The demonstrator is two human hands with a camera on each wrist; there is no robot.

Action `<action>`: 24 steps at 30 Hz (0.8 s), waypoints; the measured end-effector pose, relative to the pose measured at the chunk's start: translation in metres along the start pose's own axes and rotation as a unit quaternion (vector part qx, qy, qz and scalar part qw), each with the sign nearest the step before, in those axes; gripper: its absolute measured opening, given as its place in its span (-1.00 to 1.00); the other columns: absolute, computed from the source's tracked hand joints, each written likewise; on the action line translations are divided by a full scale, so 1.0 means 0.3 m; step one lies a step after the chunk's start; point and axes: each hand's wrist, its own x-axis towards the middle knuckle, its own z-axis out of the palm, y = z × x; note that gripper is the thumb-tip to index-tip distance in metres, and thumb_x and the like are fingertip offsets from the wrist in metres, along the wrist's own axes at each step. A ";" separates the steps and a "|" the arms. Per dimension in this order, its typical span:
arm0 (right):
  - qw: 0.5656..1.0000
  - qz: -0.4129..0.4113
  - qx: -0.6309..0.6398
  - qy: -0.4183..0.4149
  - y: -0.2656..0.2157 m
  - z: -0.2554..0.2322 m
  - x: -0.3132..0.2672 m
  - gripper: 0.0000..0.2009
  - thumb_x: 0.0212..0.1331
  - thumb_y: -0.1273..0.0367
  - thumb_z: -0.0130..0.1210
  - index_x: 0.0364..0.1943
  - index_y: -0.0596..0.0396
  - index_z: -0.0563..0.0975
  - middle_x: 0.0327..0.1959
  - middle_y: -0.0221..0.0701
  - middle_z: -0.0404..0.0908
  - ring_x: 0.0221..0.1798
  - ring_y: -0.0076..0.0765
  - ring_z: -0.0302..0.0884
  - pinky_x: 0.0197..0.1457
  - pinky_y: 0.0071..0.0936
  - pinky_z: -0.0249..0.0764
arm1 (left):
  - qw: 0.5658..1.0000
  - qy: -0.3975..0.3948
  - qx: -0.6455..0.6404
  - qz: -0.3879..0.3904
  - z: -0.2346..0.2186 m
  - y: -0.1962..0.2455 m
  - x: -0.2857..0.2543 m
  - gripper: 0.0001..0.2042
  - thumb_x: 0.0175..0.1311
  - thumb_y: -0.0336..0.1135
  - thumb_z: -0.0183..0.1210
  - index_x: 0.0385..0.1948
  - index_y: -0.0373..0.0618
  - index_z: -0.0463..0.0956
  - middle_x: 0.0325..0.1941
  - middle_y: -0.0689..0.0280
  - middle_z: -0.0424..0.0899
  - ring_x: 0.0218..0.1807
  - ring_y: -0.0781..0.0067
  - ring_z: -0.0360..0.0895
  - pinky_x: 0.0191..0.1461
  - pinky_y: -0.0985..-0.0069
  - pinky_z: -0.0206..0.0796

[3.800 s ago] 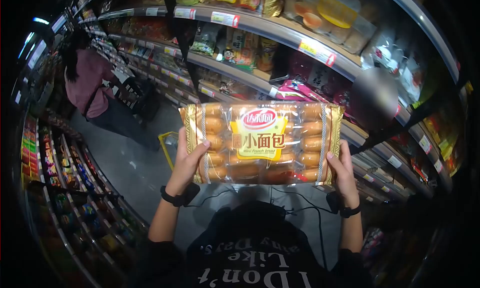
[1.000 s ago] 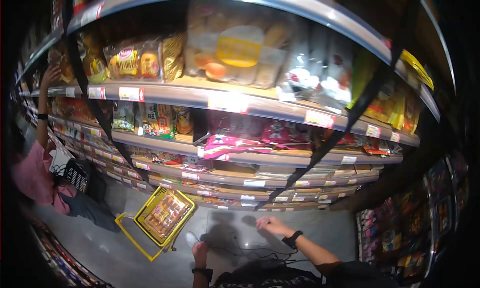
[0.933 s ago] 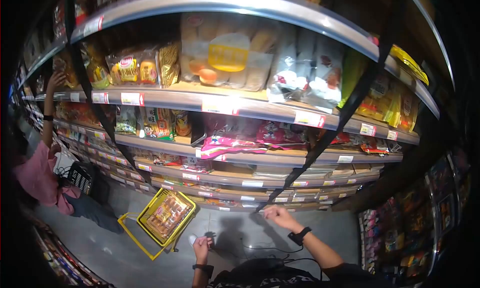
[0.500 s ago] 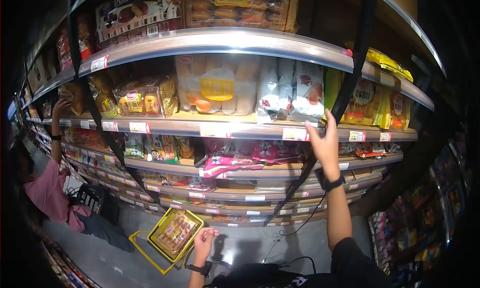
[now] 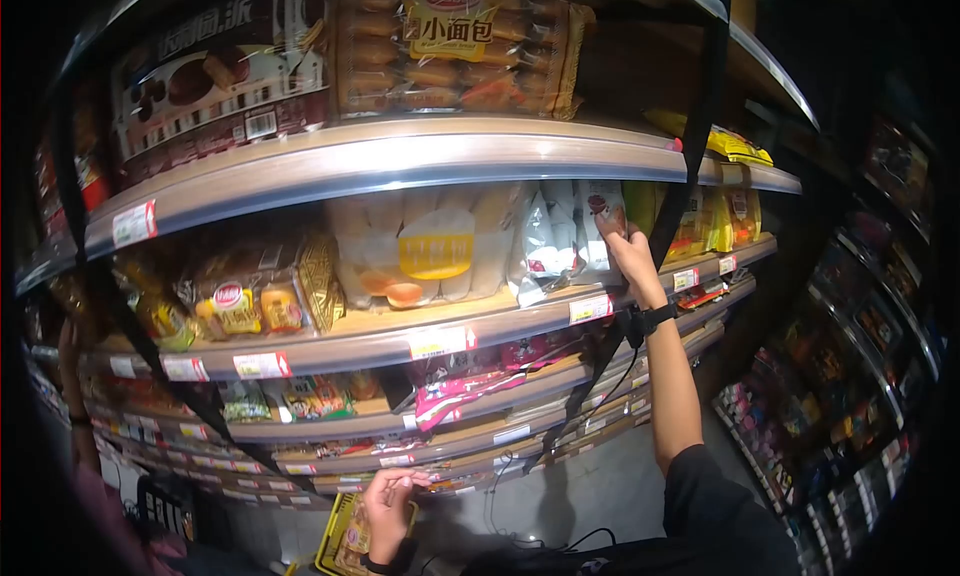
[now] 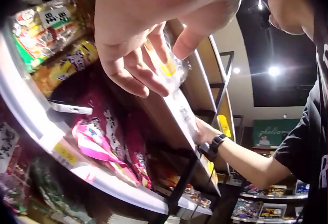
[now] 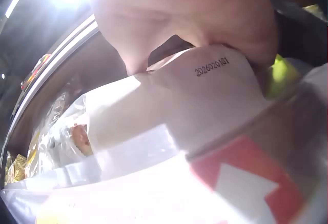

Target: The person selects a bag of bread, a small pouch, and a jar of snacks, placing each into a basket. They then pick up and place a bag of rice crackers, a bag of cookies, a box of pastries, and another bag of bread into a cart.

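My right hand (image 5: 632, 266) reaches into the middle shelf and grips a white bread bag (image 5: 601, 198) at its edge. In the right wrist view, the thumb and fingers pinch the top of this white bag (image 7: 169, 103), which has a printed date. Similar white bags (image 5: 545, 246) stand just to its left. My left hand (image 5: 388, 511) hangs in front of the lower shelves with fingers loosely bent, holding nothing. Below it, partly covered by that hand, is a yellow shopping basket (image 5: 324, 548) with a pack of small breads (image 5: 350, 538) inside.
A large bread bag (image 5: 435, 256) stands left of the white bags. Above, a mini French bread pack (image 5: 455, 51) and a dark box (image 5: 215, 71) sit behind the shelf edge (image 5: 400, 161). A person's arm (image 5: 70, 376) reaches to the shelf at far left.
The bread pack held in both hands moved into the yellow basket. My right hand then rose to the middle shelf and took hold of the white bread bag. My left hand lifted slightly, staying free.
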 end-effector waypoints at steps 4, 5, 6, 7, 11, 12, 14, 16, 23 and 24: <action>0.996 -0.065 0.019 0.053 0.053 0.017 -0.014 -0.53 0.13 0.15 0.35 -0.10 0.28 0.50 -0.29 -0.46 0.57 -0.29 -0.60 0.45 -0.21 -0.60 0.41 | 0.996 -0.046 -0.023 0.073 0.103 0.035 0.139 -0.68 0.34 -0.47 0.12 0.09 -0.33 0.36 0.30 0.01 0.37 0.04 0.28 0.60 0.14 0.40 0.44; 0.994 -0.085 0.006 0.067 0.053 0.014 -0.019 -0.52 0.13 0.16 0.35 -0.10 0.30 0.50 -0.29 -0.44 0.58 -0.28 -0.59 0.47 -0.19 -0.59 0.42 | 0.994 -0.055 -0.026 0.086 0.132 0.033 0.168 -0.65 0.32 -0.49 0.11 0.12 -0.32 0.34 0.34 0.03 0.31 0.09 0.27 0.58 0.16 0.39 0.43; 0.991 -0.105 -0.006 0.078 0.058 0.013 -0.021 -0.52 0.13 0.16 0.35 -0.09 0.31 0.49 -0.28 -0.43 0.58 -0.27 -0.58 0.48 -0.17 -0.59 0.43 | 0.993 -0.062 -0.028 0.100 0.162 0.039 0.196 -0.62 0.30 -0.51 0.10 0.15 -0.31 0.32 0.38 0.05 0.26 0.14 0.26 0.55 0.18 0.39 0.42; 0.988 -0.125 -0.016 0.090 0.070 0.012 -0.024 -0.52 0.13 0.17 0.35 -0.09 0.32 0.49 -0.27 -0.41 0.59 -0.26 -0.56 0.49 -0.15 -0.58 0.45 | 0.991 -0.069 -0.016 0.116 0.201 0.066 0.224 -0.61 0.29 -0.52 0.09 0.16 -0.31 0.31 0.38 0.06 0.25 0.18 0.25 0.53 0.21 0.37 0.40; 0.984 -0.146 -0.031 0.100 0.121 0.004 -0.043 -0.63 0.16 0.21 0.32 -0.17 0.22 0.48 -0.35 -0.30 0.65 -0.30 -0.51 0.60 -0.22 -0.46 0.52 | 0.983 -0.078 0.018 0.168 0.379 0.177 0.344 -0.52 0.22 -0.53 0.09 0.22 -0.28 0.28 0.40 0.07 0.24 0.34 0.18 0.38 0.37 0.28 0.26; 0.978 -0.160 -0.062 0.117 0.111 0.009 -0.058 -0.64 0.16 0.21 0.32 -0.20 0.19 0.47 -0.36 -0.25 0.67 -0.30 -0.47 0.64 -0.25 -0.41 0.54 | 0.977 -0.084 0.032 0.193 0.418 0.195 0.381 -0.49 0.22 -0.49 0.11 0.26 -0.26 0.27 0.41 0.08 0.25 0.40 0.19 0.32 0.44 0.25 0.17; 0.975 -0.184 -0.061 0.112 0.084 0.006 -0.098 -0.61 0.15 0.17 0.33 -0.18 0.19 0.47 -0.32 -0.20 0.67 -0.25 -0.32 0.66 -0.17 -0.37 0.54 | 0.977 -0.079 0.064 0.186 0.505 0.222 0.454 -0.49 0.25 -0.47 0.12 0.27 -0.27 0.27 0.41 0.09 0.27 0.41 0.23 0.28 0.48 0.27 0.10; 0.972 -0.205 -0.062 0.093 0.051 -0.023 -0.129 -0.59 0.14 0.17 0.33 -0.13 0.20 0.48 -0.26 -0.15 0.66 -0.18 -0.19 0.66 -0.09 -0.32 0.53 | 0.971 -0.048 0.113 0.207 0.603 0.228 0.517 -0.50 0.26 -0.45 0.15 0.26 -0.28 0.28 0.42 0.06 0.26 0.42 0.19 0.27 0.50 0.28 0.05; 0.971 -0.233 -0.027 -0.032 0.047 -0.123 -0.119 -0.48 0.07 0.26 0.37 0.06 0.22 0.44 -0.06 -0.08 0.57 0.02 -0.05 0.58 0.12 -0.29 0.46 | 0.849 0.058 0.413 0.323 0.821 0.144 0.611 -0.43 0.15 -0.40 0.23 0.24 -0.30 0.30 0.36 -0.06 0.30 0.40 -0.08 0.24 0.46 0.14 0.02; 0.968 -0.248 -0.021 -0.039 0.060 -0.127 -0.109 -0.45 0.06 0.27 0.37 0.09 0.23 0.42 -0.02 -0.08 0.55 0.05 -0.05 0.56 0.14 -0.29 0.44 | 0.845 0.067 0.419 0.326 0.838 0.130 0.617 -0.43 0.14 -0.40 0.23 0.24 -0.29 0.31 0.35 -0.06 0.31 0.39 -0.08 0.25 0.46 0.14 0.03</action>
